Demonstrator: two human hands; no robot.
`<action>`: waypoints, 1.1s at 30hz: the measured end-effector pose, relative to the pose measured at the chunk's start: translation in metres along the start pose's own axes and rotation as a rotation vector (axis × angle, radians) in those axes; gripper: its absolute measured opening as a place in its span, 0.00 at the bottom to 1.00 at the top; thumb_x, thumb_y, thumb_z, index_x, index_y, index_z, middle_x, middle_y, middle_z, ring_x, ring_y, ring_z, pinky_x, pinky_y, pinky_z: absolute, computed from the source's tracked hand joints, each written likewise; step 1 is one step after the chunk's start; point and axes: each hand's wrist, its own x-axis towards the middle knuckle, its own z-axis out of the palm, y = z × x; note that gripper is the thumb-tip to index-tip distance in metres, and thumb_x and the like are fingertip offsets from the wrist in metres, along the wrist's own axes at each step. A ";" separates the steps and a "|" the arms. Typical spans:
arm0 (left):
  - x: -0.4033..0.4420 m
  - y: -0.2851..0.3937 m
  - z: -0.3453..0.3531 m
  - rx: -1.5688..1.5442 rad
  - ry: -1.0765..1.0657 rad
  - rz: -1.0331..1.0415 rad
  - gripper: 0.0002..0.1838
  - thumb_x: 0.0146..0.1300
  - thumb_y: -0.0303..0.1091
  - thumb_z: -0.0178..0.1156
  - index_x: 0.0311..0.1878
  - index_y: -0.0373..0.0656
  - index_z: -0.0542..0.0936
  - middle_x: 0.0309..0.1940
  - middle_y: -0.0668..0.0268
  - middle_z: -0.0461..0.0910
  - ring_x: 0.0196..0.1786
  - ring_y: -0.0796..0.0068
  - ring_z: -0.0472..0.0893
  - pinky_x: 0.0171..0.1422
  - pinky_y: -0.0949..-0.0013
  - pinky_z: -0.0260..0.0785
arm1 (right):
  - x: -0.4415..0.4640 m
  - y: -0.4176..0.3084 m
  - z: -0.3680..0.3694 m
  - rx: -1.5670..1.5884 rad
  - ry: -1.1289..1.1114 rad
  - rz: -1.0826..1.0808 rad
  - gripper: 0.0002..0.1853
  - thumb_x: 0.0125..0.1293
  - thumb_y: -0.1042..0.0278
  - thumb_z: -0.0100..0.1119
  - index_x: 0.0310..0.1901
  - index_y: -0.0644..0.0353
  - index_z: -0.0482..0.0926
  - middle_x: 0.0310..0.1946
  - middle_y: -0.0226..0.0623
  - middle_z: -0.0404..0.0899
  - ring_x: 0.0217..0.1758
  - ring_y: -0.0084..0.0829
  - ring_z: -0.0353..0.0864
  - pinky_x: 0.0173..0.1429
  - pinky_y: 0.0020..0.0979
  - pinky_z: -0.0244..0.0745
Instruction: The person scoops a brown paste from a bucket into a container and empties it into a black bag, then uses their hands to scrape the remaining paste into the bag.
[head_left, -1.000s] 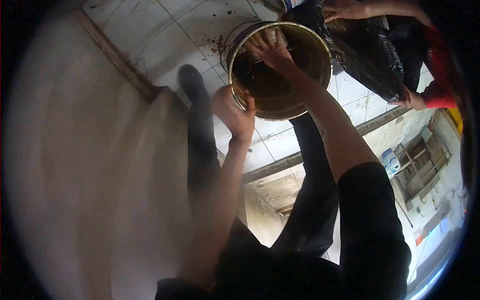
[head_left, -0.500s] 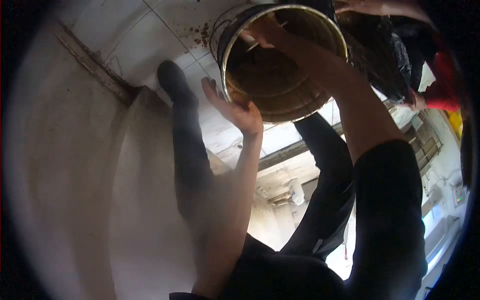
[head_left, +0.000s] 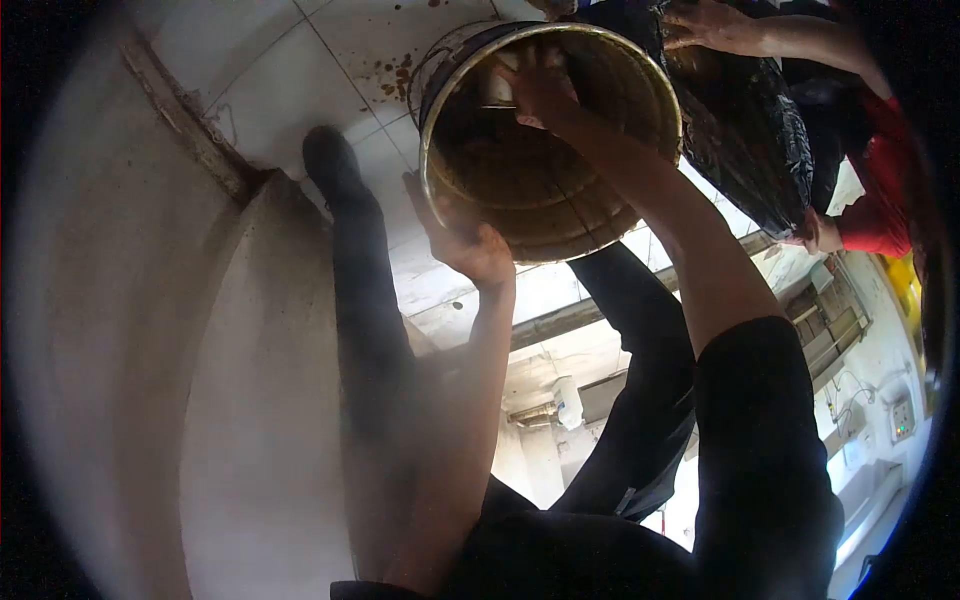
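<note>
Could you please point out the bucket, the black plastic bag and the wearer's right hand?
Bucket (head_left: 634,118): head view, on its inner wall.
Black plastic bag (head_left: 738,125): head view, on its side.
Right hand (head_left: 543,90): head view, mid-hand.

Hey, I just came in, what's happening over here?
A person has both hands at a bucket whose mouth faces the camera. The left hand is against the near rim, while the right hand is deep inside, at a pale thing too unclear to name. Beside the bucket, a co-worker in a red sleeve has hands on a black plastic bag. Dark spots mark the tiled floor nearby.
</note>
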 end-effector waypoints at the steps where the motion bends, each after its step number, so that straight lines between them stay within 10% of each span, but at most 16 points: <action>1: -0.001 0.002 0.000 0.000 0.002 0.001 0.28 0.72 0.34 0.49 0.70 0.32 0.58 0.66 0.51 0.65 0.67 0.62 0.67 0.71 0.57 0.60 | -0.007 0.003 0.005 -0.001 0.000 -0.002 0.51 0.41 0.64 0.74 0.70 0.34 0.57 0.67 0.58 0.54 0.66 0.64 0.62 0.56 0.59 0.74; 9: -0.003 -0.007 -0.001 0.122 0.009 0.054 0.24 0.73 0.36 0.49 0.66 0.34 0.64 0.59 0.54 0.71 0.60 0.64 0.72 0.68 0.60 0.62 | -0.035 0.002 0.002 0.198 -0.003 0.047 0.58 0.46 0.55 0.72 0.74 0.43 0.41 0.60 0.77 0.58 0.61 0.77 0.62 0.64 0.60 0.64; 19: 0.001 0.011 0.007 0.321 -0.014 -0.023 0.19 0.75 0.38 0.45 0.61 0.34 0.68 0.53 0.51 0.74 0.56 0.64 0.73 0.64 0.59 0.63 | -0.031 -0.068 0.011 0.434 -0.072 0.513 0.52 0.49 0.60 0.63 0.74 0.41 0.42 0.65 0.77 0.45 0.67 0.79 0.52 0.63 0.60 0.65; 21: 0.003 0.013 0.008 0.430 0.041 -0.070 0.17 0.74 0.34 0.44 0.60 0.34 0.68 0.52 0.49 0.75 0.55 0.63 0.75 0.62 0.58 0.65 | -0.022 -0.072 -0.001 0.638 -0.322 0.590 0.60 0.52 0.41 0.67 0.75 0.41 0.31 0.67 0.82 0.38 0.68 0.83 0.43 0.66 0.63 0.62; 27: 0.004 0.002 -0.004 0.517 -0.004 0.001 0.20 0.75 0.37 0.45 0.62 0.33 0.67 0.55 0.48 0.74 0.55 0.60 0.76 0.61 0.59 0.66 | -0.002 -0.068 -0.017 0.889 -0.295 0.601 0.63 0.54 0.30 0.61 0.75 0.47 0.27 0.69 0.79 0.28 0.71 0.79 0.38 0.65 0.56 0.67; 33: 0.008 0.009 0.002 0.485 0.045 -0.154 0.22 0.75 0.40 0.46 0.63 0.32 0.66 0.55 0.48 0.74 0.56 0.58 0.75 0.60 0.59 0.68 | 0.030 -0.042 0.057 0.746 -0.250 0.422 0.58 0.49 0.53 0.70 0.72 0.52 0.36 0.65 0.74 0.48 0.64 0.74 0.57 0.57 0.59 0.71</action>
